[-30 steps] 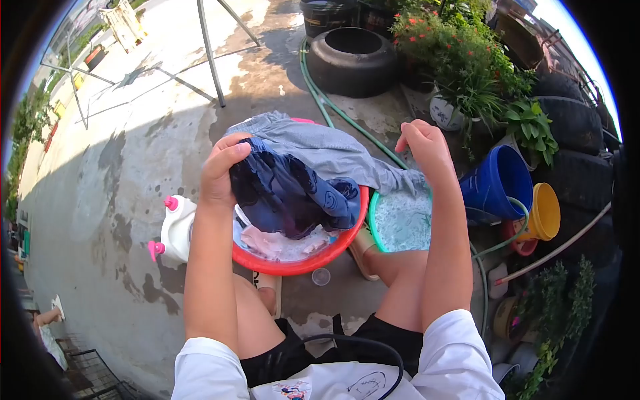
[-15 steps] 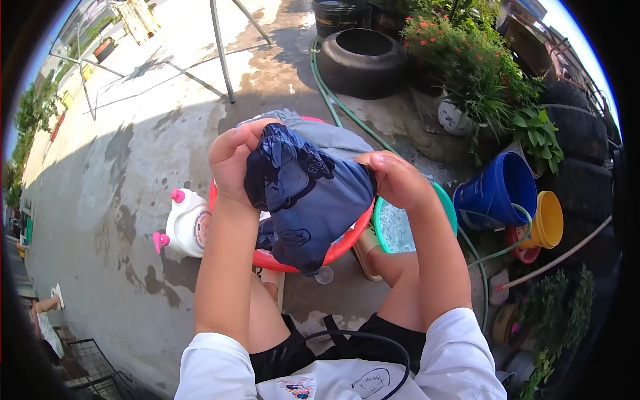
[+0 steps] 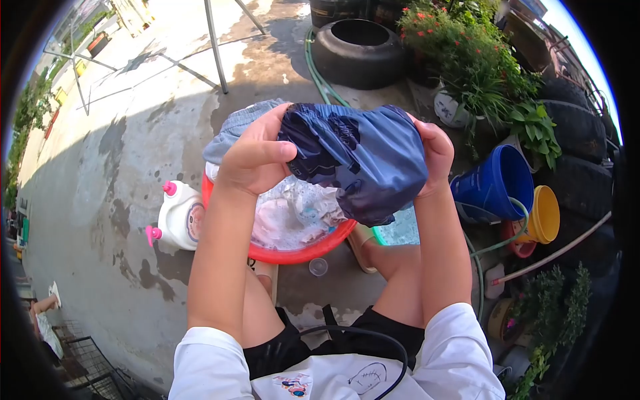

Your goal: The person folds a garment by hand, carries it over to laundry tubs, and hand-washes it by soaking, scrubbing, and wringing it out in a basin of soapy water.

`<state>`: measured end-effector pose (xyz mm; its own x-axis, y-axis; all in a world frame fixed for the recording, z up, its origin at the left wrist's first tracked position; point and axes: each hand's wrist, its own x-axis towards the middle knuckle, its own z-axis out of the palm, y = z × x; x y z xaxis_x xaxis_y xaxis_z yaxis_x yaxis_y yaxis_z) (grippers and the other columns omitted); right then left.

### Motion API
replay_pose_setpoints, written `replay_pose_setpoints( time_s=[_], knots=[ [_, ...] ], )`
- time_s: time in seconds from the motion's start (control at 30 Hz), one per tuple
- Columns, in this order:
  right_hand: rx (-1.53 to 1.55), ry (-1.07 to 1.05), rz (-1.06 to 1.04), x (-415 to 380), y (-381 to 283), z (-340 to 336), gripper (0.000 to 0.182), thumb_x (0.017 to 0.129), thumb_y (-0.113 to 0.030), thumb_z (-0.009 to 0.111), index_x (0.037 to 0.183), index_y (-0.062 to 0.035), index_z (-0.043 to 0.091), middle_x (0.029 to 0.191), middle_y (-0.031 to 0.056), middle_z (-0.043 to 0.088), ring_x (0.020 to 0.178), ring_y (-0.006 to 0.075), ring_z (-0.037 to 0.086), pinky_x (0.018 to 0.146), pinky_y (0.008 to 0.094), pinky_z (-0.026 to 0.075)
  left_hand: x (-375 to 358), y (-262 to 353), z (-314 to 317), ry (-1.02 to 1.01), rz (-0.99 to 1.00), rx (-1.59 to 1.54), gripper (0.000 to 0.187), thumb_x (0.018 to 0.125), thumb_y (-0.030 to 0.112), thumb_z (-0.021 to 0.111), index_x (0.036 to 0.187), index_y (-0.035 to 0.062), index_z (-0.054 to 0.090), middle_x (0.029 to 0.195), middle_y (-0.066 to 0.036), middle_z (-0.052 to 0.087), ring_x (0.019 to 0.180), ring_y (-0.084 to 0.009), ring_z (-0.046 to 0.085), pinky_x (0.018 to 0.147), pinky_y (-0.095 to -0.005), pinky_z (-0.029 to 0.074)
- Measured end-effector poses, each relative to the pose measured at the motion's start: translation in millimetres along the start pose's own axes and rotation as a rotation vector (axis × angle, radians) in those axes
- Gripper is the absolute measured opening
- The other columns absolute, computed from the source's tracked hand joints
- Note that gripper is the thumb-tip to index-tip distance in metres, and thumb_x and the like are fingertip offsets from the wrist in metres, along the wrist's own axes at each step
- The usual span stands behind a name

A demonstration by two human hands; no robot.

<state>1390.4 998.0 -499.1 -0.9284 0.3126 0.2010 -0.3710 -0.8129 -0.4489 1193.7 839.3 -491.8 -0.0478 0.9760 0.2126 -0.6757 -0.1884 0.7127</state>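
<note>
Your left hand [image 3: 257, 159] and right hand [image 3: 437, 159] grasp the blue garment [image 3: 373, 157]. It now hangs farther right, revealing pink cloth [image 3: 272, 219] in the red basin [image 3: 293, 256].

the left hand [image 3: 260, 157] and right hand [image 3: 437, 157] hold a blue garment [image 3: 370, 157] near a sudsy red basin [image 3: 300, 257].

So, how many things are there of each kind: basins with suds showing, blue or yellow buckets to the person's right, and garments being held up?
Basins with suds: 2 (red basin, green basin)
Buckets: 2 (blue bucket, yellow bucket)
Held garments: 1 (blue garment)
Total: 5
</note>
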Motion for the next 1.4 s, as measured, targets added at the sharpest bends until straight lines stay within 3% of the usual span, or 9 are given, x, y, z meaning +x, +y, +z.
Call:
replay_pose_setpoints(
  time_s=[0.13, 0.2, 0.3, 0.4, 0.43, 0.57, 0.83, 0.97, 1.4],
  knots=[
    [0.080, 0.031, -0.101, 0.5, -12.7, -9.3, 0.036, 0.092, -0.019, 0.038, 0.107, 0.0068, 0.057, 0.106, 0.0202, 0.063, 0.097, 0.0305, 0.062, 0.092, 0.0410, 0.047, 5.7, -3.4, 9.0, 0.037, -0.243, 0.501, 0.070, 0.063, -0.002, 0.074, 0.126, -0.0036, 0.043, 0.116, -0.008, 0.056, 0.104, -0.0138, 0.054, 0.094, -0.0284, 0.041],
    [0.100, 0.067, -0.164, -1.0, -22.2, -18.1, 0.035, 0.093, -0.021, 0.038, 0.101, 0.0056, 0.060, 0.102, 0.0200, 0.065, 0.094, 0.0310, 0.063, 0.090, 0.0414, 0.048, 7.2, -8.5, 0.0, -0.058, -0.474, 0.450, 0.062, 0.065, 0.000, 0.073, 0.122, -0.0048, 0.048, 0.111, -0.007, 0.060, 0.100, -0.0135, 0.056, 0.091, -0.0278, 0.042],
    [0.120, 0.067, -0.201, -6.3, -30.3, -20.9, 0.035, 0.093, -0.020, 0.038, 0.099, 0.0063, 0.060, 0.100, 0.0205, 0.065, 0.093, 0.0311, 0.064, 0.090, 0.0415, 0.048, 6.6, -11.1, -18.5, -0.203, -0.584, 0.478, 0.050, 0.071, 0.006, 0.072, 0.116, -0.0070, 0.052, 0.106, -0.008, 0.063, 0.091, -0.0128, 0.059, 0.086, -0.0292, 0.046],
    [0.091, 0.102, -0.200, -9.4, -30.9, -24.6, 0.032, 0.092, -0.016, 0.039, 0.099, 0.0054, 0.061, 0.099, 0.0190, 0.066, 0.093, 0.0307, 0.064, 0.088, 0.0427, 0.049, 1.8, -14.5, -32.1, -0.307, -0.406, 0.155, 0.051, 0.071, 0.009, 0.073, 0.115, -0.0096, 0.053, 0.111, -0.011, 0.062, 0.098, -0.0152, 0.059, 0.090, -0.0297, 0.045],
    [0.120, 0.080, -0.196, -9.6, -30.0, -25.6, 0.032, 0.092, -0.016, 0.039, 0.100, 0.0058, 0.060, 0.100, 0.0195, 0.065, 0.093, 0.0311, 0.063, 0.088, 0.0430, 0.049, 0.5, -16.7, -33.3, -0.274, -0.333, 0.147, 0.067, 0.070, 0.017, 0.075, 0.124, -0.0108, 0.045, 0.120, -0.016, 0.057, 0.110, -0.0205, 0.055, 0.097, -0.0324, 0.041],
    [0.191, 0.049, -0.206, -8.1, -30.9, -32.4, 0.033, 0.092, -0.016, 0.038, 0.101, 0.0075, 0.059, 0.101, 0.0221, 0.064, 0.094, 0.0333, 0.063, 0.089, 0.0442, 0.049, 3.8, -25.5, -18.9, -0.200, -0.222, -0.047, 0.093, 0.066, 0.033, 0.076, 0.133, -0.0112, 0.030, 0.134, -0.022, 0.043, 0.121, -0.0282, 0.047, 0.102, -0.0368, 0.036],
    [0.295, -0.027, -0.169, -2.1, -31.2, -29.8, 0.035, 0.091, -0.014, 0.035, 0.102, 0.0126, 0.055, 0.101, 0.0278, 0.062, 0.094, 0.0378, 0.063, 0.091, 0.0479, 0.047, 16.5, -40.8, -40.7, -0.102, -0.023, -0.428, 0.078, 0.082, 0.056, 0.050, 0.123, -0.0102, 0.043, 0.121, -0.026, 0.053, 0.109, -0.0342, 0.055, 0.096, -0.0415, 0.042],
    [0.307, -0.011, -0.168, 2.9, -30.0, -36.1, 0.036, 0.091, -0.015, 0.034, 0.102, 0.0133, 0.055, 0.101, 0.0288, 0.062, 0.094, 0.0389, 0.062, 0.092, 0.0470, 0.047, 19.7, -36.6, -31.7, 0.000, -0.032, -0.499, 0.080, 0.082, 0.062, 0.045, 0.117, -0.0091, 0.050, 0.116, -0.026, 0.057, 0.102, -0.0341, 0.059, 0.092, -0.0423, 0.045],
    [0.263, 0.018, -0.173, 9.6, -26.9, -34.3, 0.039, 0.090, -0.015, 0.033, 0.104, 0.0145, 0.054, 0.103, 0.0293, 0.061, 0.095, 0.0388, 0.062, 0.094, 0.0464, 0.046, 22.7, -31.6, -24.9, 0.261, 0.080, -0.215, 0.070, 0.082, 0.050, 0.053, 0.119, -0.0100, 0.048, 0.114, -0.022, 0.058, 0.105, -0.0307, 0.057, 0.096, -0.0393, 0.042]
  ],
)
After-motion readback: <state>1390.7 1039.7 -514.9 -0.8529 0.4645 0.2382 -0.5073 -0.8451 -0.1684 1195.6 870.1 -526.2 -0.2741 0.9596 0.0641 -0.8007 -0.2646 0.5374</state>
